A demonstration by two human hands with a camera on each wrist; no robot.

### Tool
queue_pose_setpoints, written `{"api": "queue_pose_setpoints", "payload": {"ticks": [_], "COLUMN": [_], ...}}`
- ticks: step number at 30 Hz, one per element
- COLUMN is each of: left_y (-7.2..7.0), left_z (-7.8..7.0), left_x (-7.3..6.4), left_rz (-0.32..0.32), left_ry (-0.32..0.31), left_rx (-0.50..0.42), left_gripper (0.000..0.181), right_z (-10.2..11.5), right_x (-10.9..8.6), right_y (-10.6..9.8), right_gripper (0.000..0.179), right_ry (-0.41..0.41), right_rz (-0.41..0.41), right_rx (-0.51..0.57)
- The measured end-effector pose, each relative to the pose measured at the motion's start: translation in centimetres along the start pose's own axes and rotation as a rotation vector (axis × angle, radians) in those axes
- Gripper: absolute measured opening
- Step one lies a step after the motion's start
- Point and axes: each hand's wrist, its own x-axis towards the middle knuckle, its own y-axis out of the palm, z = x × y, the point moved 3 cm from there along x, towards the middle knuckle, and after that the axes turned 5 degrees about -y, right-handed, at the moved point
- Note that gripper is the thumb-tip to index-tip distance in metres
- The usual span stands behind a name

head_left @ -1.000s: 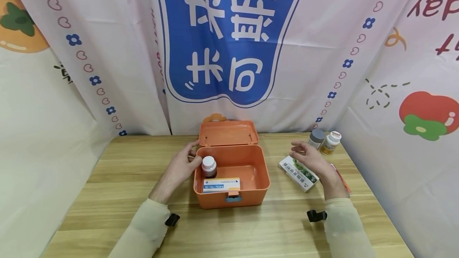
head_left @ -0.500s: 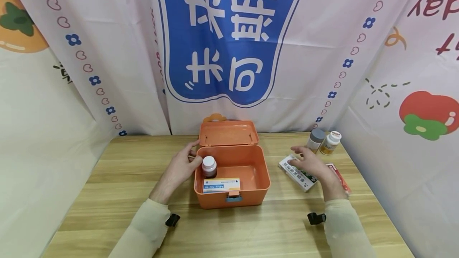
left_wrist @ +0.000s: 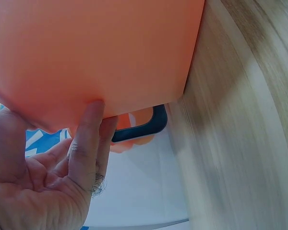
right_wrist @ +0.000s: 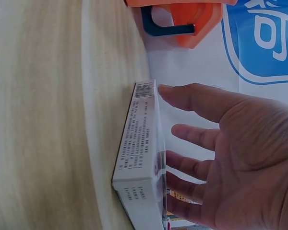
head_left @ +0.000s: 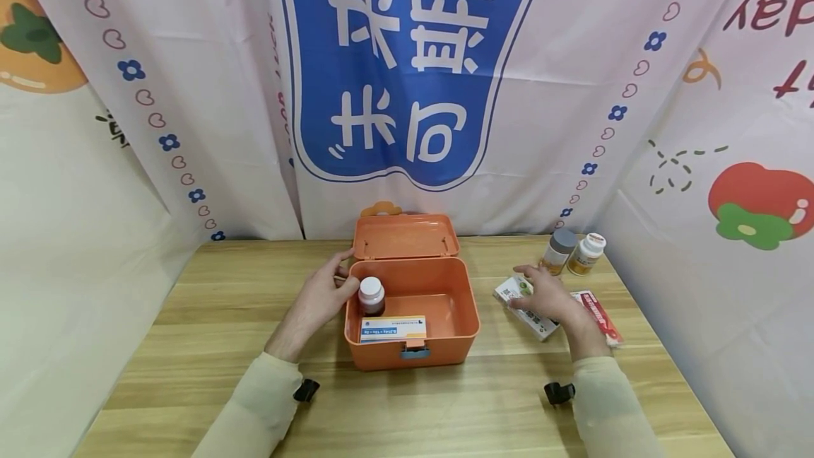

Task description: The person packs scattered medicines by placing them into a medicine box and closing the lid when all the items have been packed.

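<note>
While right fingers (right_wrist: 194,136) spread over slim carton (right_wrist: 139,129), left fingers (left_wrist: 88,132) pinching smooth plastic box (head_left: 445,353)

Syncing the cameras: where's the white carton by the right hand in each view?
Head: white carton right of the orange box, partly hidden by the right hand.
Left wrist: not in it.
Right wrist: lower middle, just left of the right hand.
Shared landmark: the orange box, at the top in both wrist views.

Plastic, card, wood, cloth
Orange case (head_left: 384,357): smooth plastic (softly glossy inside); white carton (right_wrist: 134,139): smooth card; table (head_left: 445,412): wood-grained; backdrop (head_left: 553,90): creased cloth.
</note>
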Motion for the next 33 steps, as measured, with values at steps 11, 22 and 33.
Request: {"api": "queue_pose_setpoints", "payload": {"ticks": [11, 22, 33], "left_y": [0.0, 0.0, 0.0], "left_z": [-0.1, 0.0, 0.1], "left_x": [0.0, -0.1, -0.1], "left_rz": [-0.005, -0.007, -0.001], "left_ry": [-0.002, -0.002, -0.003], "left_rx": [0.004, -0.003, -0.009], "left_gripper": [0.072, 0.071, 0.071], "right_z": [0.3, 0.3, 0.9], "right_x": [-0.1, -0.1, 0.0], "right_y": [0.3, 0.3, 0.2], "right_gripper": [0.091, 0.084, 0.083], "right_ry": [0.011, -0.003, -0.028], "right_rz": [0.018, 0.028, 0.003], "right_rx": [-0.041, -0.052, -0.05]}}
